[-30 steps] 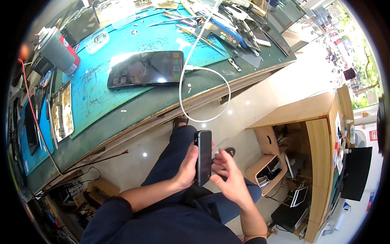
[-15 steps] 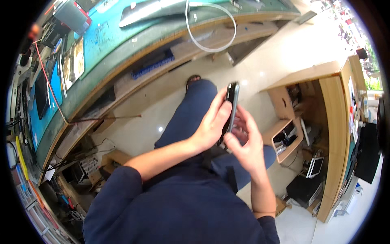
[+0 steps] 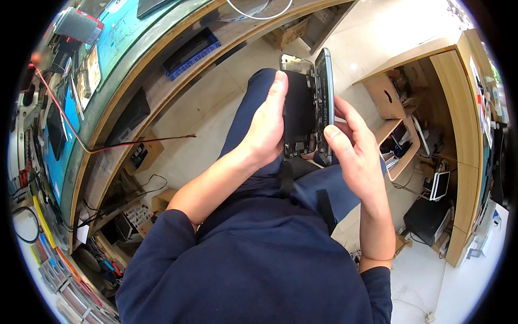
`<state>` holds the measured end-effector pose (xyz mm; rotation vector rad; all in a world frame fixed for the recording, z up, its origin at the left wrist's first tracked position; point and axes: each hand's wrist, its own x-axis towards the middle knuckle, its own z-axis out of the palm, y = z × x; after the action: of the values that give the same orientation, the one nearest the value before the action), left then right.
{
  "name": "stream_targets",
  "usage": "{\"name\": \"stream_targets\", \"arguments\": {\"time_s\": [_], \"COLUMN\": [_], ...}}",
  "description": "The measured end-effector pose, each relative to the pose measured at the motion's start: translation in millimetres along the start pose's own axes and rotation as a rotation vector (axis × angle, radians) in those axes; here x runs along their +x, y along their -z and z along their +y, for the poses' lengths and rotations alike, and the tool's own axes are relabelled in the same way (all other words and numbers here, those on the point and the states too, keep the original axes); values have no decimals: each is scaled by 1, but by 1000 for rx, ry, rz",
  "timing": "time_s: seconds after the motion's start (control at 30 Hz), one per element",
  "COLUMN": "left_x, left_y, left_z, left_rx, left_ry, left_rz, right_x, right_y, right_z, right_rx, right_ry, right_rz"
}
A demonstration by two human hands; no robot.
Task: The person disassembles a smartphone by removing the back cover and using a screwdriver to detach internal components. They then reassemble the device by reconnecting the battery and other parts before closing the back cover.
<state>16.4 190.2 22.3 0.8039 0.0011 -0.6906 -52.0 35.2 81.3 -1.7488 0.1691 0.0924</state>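
Note:
I hold a smartphone above my lap, opened into two halves side by side. My left hand (image 3: 267,120) grips the left half (image 3: 298,108), a dark panel with metal fittings at top and bottom, thumb along its upper left edge. My right hand (image 3: 353,152) holds the right half (image 3: 324,92), which stands nearly edge-on with small components on its inner side. My right thumb presses near its lower end, and the fingers curl behind it. Whether the halves are still joined, I cannot tell.
The green-matted bench (image 3: 110,65) runs along the left, with a spray can (image 3: 78,27), tools, a red wire (image 3: 75,132) and a white cable (image 3: 253,15). A wooden cabinet (image 3: 450,108) holding boxes and devices stands right. Below the bench are cardboard boxes (image 3: 286,32) and black cables.
The phone has gone from closed to opened in two halves, one in each hand. My hands have moved up and right in the view, and the bench appears higher.

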Motion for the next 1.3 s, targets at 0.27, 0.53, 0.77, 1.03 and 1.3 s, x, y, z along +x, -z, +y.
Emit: {"name": "stream_targets", "arguments": {"time_s": [0.27,0.53,0.77,1.03,1.3], "left_x": [0,3,1,0,0], "left_y": [4,7,3,7,15], "left_z": [2,2,2,2,-7], "left_rx": [-68,-94,-154,-222,-456], "left_ry": [12,14,4,38,94], "left_rz": [-45,-140,-107,-111,-311], "right_x": [-4,-4,-3,-3,-1], "right_y": [-3,-2,0,1,-18], "right_z": [-17,-17,-18,-21,-25], "right_rx": [-73,-25,-15,-46,-254], "right_ry": [25,47,70,57,24], "right_rz": [17,41,52,54,40]}}
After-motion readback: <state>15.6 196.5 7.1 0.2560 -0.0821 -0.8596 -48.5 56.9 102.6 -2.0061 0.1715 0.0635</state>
